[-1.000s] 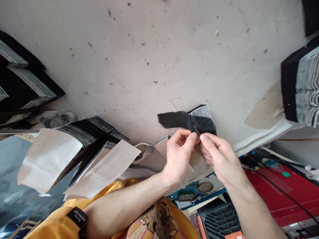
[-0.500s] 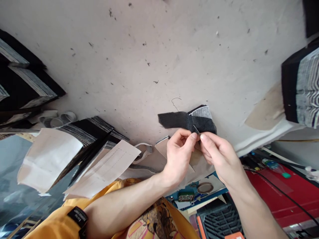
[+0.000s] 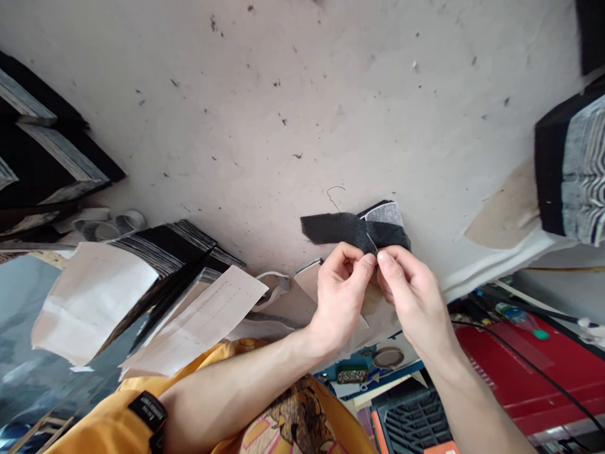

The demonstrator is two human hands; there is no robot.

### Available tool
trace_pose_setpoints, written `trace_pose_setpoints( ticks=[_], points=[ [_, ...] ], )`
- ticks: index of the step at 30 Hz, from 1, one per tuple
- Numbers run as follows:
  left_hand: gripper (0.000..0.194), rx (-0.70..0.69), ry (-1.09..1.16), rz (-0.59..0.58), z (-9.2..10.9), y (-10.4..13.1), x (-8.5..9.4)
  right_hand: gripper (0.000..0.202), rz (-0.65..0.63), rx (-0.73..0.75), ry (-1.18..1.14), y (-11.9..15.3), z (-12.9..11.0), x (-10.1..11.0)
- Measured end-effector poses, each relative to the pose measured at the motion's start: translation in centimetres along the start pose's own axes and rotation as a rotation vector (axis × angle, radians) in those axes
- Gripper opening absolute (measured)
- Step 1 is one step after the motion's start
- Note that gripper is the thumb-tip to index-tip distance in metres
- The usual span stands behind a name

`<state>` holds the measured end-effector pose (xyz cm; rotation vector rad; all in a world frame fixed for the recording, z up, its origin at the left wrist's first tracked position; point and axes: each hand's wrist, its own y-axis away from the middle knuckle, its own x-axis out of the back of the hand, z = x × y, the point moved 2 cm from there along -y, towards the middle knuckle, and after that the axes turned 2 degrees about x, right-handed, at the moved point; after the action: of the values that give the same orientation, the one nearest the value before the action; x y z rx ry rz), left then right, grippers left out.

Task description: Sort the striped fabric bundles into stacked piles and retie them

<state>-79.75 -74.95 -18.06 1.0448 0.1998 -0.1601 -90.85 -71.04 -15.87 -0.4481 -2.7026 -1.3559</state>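
Observation:
A small black fabric piece (image 3: 331,228) lies at the near edge of the table, with a grey-white backed part (image 3: 385,215) showing at its upper right. My left hand (image 3: 341,293) is closed, pinching the fabric's lower edge between thumb and forefinger. My right hand (image 3: 412,287) is closed too, its thumb and forefinger pinched on a thin needle (image 3: 372,241) that slants up and left across the fabric. The fingertips of both hands almost meet. A loose dark thread (image 3: 334,189) curls on the table just above the fabric.
The pale table (image 3: 265,113) carries scattered dark lint. Stacks of black cut fabric (image 3: 61,157) and pale paper patterns (image 3: 203,325) lie left. Another fabric stack (image 3: 574,170) stands right. Below the edge are a blue tray (image 3: 338,372), a black crate (image 3: 413,419) and a red surface (image 3: 515,366).
My right hand has shifted slightly left, closer to my left fingertips. The needle now looks brighter against the fabric. My left hand keeps its pinch in nearly the same place.

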Motion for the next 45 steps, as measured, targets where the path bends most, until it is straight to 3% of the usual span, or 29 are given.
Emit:
trace_pose_setpoints(
  ticks=[10,14,16,19,21,25,28,31,36,45],
  points=[
    [0.031,0.021,-0.01,-0.018,-0.2,-0.3,0.0,0.042,0.044,0.025,-0.046,-0.7,0.6,0.0],
    [0.024,0.079,-0.063,-0.059,1.0,0.6,0.8,0.043,0.02,-0.01,-0.079,-0.7,0.8,0.1],
    [0.018,-0.07,-0.18,-0.007,2.7,1.0,1.5,0.043,0.008,-0.028,-0.089,-0.7,0.9,0.1],
    [0.024,-0.384,-0.409,0.04,5.4,0.7,2.2,0.044,0.007,-0.031,-0.086,-0.7,0.9,0.2],
    [0.026,-0.435,-0.513,-0.003,6.3,-0.4,2.1,0.045,0.015,-0.033,-0.083,-0.7,0.9,0.2],
    [0.017,-0.295,-0.579,-0.057,6.0,-2.5,1.7,0.046,0.011,-0.043,-0.075,-0.7,0.9,0.2],
    [0.014,-0.216,-0.596,-0.046,5.5,-2.8,1.8,0.046,0.001,-0.045,-0.061,-0.7,1.0,0.2],
    [0.01,-0.162,-0.642,-0.11,5.4,-2.7,2.0,0.046,0.0,-0.037,-0.053,-0.7,1.1,0.3],
    [0.007,-0.188,-0.73,-0.112,5.6,-3.0,2.1,0.045,-0.03,-0.034,-0.06,-0.8,0.9,0.4],
    [0.006,-0.224,-0.693,-0.079,4.9,-3.2,1.9,0.043,-0.119,-0.091,-0.136,-0.5,0.8,0.5]
  ],
)
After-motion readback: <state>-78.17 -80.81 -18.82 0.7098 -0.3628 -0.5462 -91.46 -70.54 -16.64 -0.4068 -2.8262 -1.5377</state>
